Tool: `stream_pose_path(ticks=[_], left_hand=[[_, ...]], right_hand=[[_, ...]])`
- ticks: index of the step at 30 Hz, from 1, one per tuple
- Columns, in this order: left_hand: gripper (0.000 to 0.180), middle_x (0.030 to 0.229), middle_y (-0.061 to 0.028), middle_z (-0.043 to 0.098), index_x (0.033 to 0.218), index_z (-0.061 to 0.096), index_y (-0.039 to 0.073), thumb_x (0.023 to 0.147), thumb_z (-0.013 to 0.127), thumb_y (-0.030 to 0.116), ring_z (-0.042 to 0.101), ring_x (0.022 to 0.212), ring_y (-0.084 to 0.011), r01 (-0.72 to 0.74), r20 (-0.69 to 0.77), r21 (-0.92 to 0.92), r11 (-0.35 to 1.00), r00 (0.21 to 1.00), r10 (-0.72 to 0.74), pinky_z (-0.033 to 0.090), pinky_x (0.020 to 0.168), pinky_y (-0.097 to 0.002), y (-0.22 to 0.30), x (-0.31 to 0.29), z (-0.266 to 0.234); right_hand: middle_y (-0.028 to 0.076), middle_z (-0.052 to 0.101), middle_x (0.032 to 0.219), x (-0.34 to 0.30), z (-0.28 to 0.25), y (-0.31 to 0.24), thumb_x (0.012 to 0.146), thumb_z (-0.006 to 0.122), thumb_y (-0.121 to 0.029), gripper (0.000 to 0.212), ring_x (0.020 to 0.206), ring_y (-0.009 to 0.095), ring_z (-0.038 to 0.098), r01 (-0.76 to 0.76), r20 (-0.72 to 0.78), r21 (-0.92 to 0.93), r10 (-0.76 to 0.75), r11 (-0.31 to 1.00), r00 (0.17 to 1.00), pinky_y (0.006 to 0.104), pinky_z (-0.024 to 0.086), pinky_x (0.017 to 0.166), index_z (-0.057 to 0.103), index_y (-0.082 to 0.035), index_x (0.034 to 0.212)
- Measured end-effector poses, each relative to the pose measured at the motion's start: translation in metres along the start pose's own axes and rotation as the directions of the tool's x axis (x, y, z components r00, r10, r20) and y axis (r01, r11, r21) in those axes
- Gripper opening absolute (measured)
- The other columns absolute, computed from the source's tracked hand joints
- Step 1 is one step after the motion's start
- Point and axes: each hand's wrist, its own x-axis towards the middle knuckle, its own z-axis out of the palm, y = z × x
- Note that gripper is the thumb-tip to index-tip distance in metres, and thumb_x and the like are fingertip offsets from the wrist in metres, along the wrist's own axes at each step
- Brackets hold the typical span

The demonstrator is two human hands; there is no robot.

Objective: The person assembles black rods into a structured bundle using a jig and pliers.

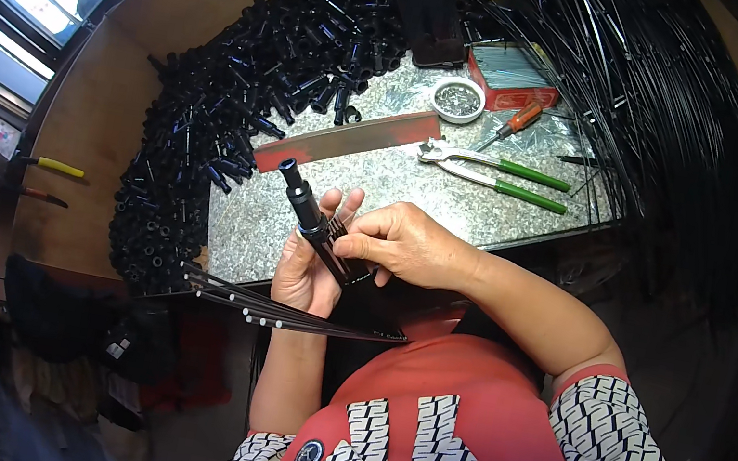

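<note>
My left hand [309, 284] is wrapped around a black stepped tube [301, 202], which tilts up and to the left with its round open end uppermost. Close against its lower part, my right hand [411, 242] pinches with thumb and fingers at several short thin dark pieces. Those pieces are partly hidden by the fingers, and I cannot make out how they join the tube. Across my left wrist runs a fan of thin black rods [296, 318] with pale tips. Their other ends reach toward my lap.
Black tubes [247, 83] lie heaped left and behind; long black rods [662, 114] fill the right. On the speckled tabletop [252, 230] lie a flat bar [350, 141], green-handled nippers [533, 185], a screwdriver [519, 119], a bowl of metal bits [458, 99], a red box [508, 98] and a phone [428, 11].
</note>
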Motion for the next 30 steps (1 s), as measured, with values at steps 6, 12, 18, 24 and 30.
stream_pose_path(ticks=[6,12,18,24,30], left_hand=[[0.051,0.143,-0.0156,0.042,0.129,0.049,-0.001,0.086,0.069,0.017,0.028,0.139,-0.0355,0.018,0.017,-0.013,1.000,1.000,-0.018,0.030,0.113,-0.0492,0.003,0.002,-0.002],[0.058,0.147,-0.0254,0.030,0.135,0.039,-0.006,0.088,0.064,0.016,0.022,0.141,-0.0379,0.085,0.066,-0.025,0.996,0.994,-0.083,0.027,0.113,-0.0510,0.003,0.001,0.002],[0.053,0.142,-0.0176,0.039,0.133,0.042,-0.001,0.089,0.064,0.018,0.028,0.138,-0.0380,0.108,0.084,-0.025,0.994,0.991,-0.105,0.029,0.112,-0.0508,0.011,0.005,0.000],[0.035,0.125,-0.0134,0.051,0.123,0.047,0.002,0.093,0.058,0.016,0.045,0.126,-0.0318,-0.158,-0.186,0.079,0.984,0.968,0.170,0.041,0.105,-0.0438,0.014,-0.008,0.005],[0.040,0.114,-0.0143,0.057,0.121,0.048,-0.005,0.100,0.045,0.030,0.055,0.107,-0.0205,-0.440,-0.108,0.550,0.709,0.805,0.583,0.045,0.092,-0.0337,0.013,-0.026,0.020]], right_hand=[[0.000,0.059,0.064,0.003,0.001,-0.001,0.092,0.061,-0.028,0.029,0.054,0.007,0.057,-0.024,0.010,-0.004,0.024,1.000,1.000,0.0211,0.045,0.049,0.067,-0.003,0.078],[0.000,0.059,0.064,0.010,-0.003,0.004,0.091,0.063,-0.026,0.026,0.054,0.007,0.057,0.027,0.018,-0.034,-0.027,0.999,0.999,0.0222,0.045,0.051,0.067,-0.003,0.080],[0.002,0.055,0.057,0.015,0.003,0.007,0.093,0.061,-0.030,0.033,0.050,0.009,0.054,0.142,0.018,-0.053,-0.142,0.988,0.990,0.0257,0.044,0.048,0.061,-0.002,0.074],[0.006,0.051,0.057,0.020,0.014,0.004,0.092,0.061,-0.027,0.033,0.051,0.011,0.052,0.173,-0.011,-0.065,-0.174,0.983,0.985,0.0311,0.040,0.048,0.058,0.000,0.072],[0.008,0.052,0.060,0.031,0.036,0.004,0.092,0.061,-0.023,0.031,0.053,0.016,0.050,0.338,-0.095,-0.241,-0.369,0.910,0.925,0.0305,0.040,0.050,0.055,0.001,0.072]])
